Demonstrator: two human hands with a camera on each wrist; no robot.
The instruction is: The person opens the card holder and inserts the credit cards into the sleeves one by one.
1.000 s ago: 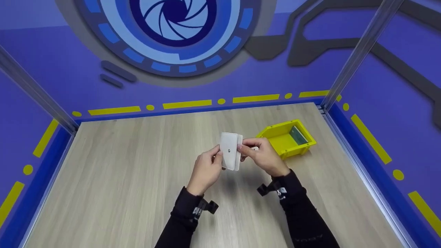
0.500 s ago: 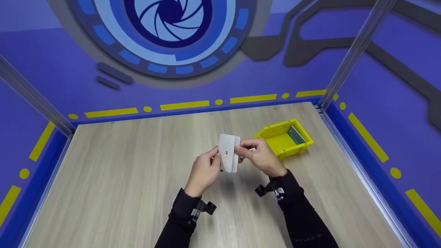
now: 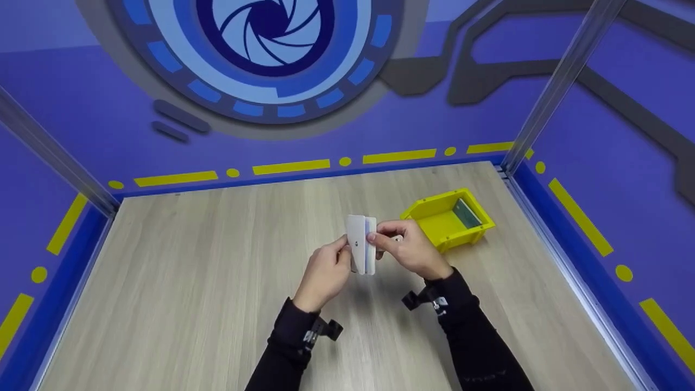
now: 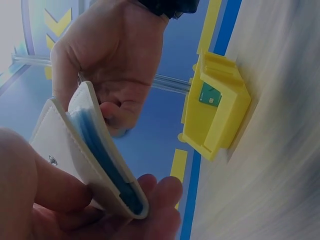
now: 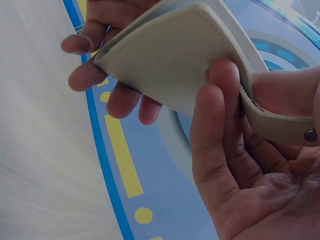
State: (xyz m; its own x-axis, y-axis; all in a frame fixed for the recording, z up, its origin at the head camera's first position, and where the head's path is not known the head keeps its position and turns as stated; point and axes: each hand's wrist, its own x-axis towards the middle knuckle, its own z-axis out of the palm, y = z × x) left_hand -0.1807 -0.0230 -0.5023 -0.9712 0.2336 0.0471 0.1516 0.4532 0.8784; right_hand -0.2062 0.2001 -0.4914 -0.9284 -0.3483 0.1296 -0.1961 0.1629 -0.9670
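A white card holder (image 3: 355, 239) is held upright between both hands over the table, its covers parted a little. My left hand (image 3: 324, 271) grips its left cover, thumb near the metal snap stud. With thumb and fingers, my right hand (image 3: 415, 250) pinches the other cover at its edge. Bluish clear sleeves (image 4: 97, 145) show between the covers in the left wrist view. A strap with a snap (image 5: 280, 122) runs out past the right thumb in the right wrist view. Behind the right hand stands a yellow bin (image 3: 440, 224).
A dark green card (image 3: 465, 213) leans against the inner right wall of the bin. The wood-grain table (image 3: 206, 282) reaches back to blue panels (image 3: 304, 136) on three sides, with metal posts (image 3: 564, 81) at the corners.
The card holder's covers have spread farther apart, and the bluish sleeves now show between them. Its front cover has turned more edge-on to the head view. The bin stays put.
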